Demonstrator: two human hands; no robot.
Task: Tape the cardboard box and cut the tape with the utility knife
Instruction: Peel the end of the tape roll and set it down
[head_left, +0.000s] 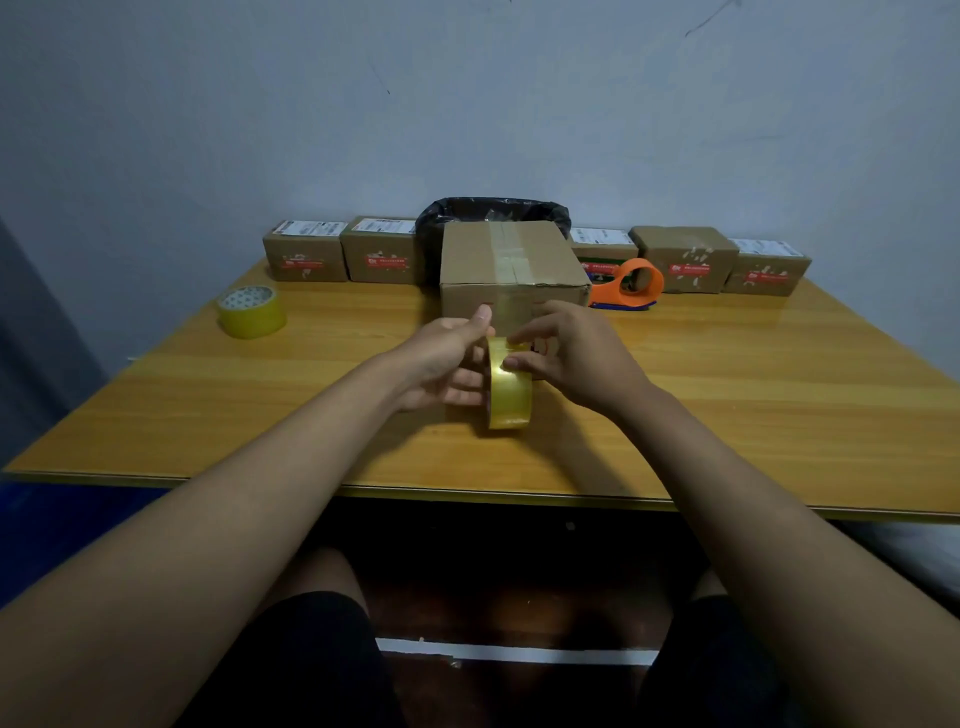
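A brown cardboard box (514, 270) stands mid-table, with a clear tape strip running along its top seam and down its front face. Just in front of it I hold a yellowish tape roll (510, 387) upright on edge. My left hand (447, 364) grips the roll from the left side, thumb pointing up toward the box. My right hand (571, 353) rests its fingertips on the top of the roll, pinching at the tape's surface. No utility knife is visible.
A second yellow tape roll (252, 310) lies at the left. An orange tape dispenser (628, 286) sits right of the box. Small labelled cartons (305, 257) line the back edge, with a black-lined bin (493, 215) behind the box. The wooden table (208, 415) edge is close to me.
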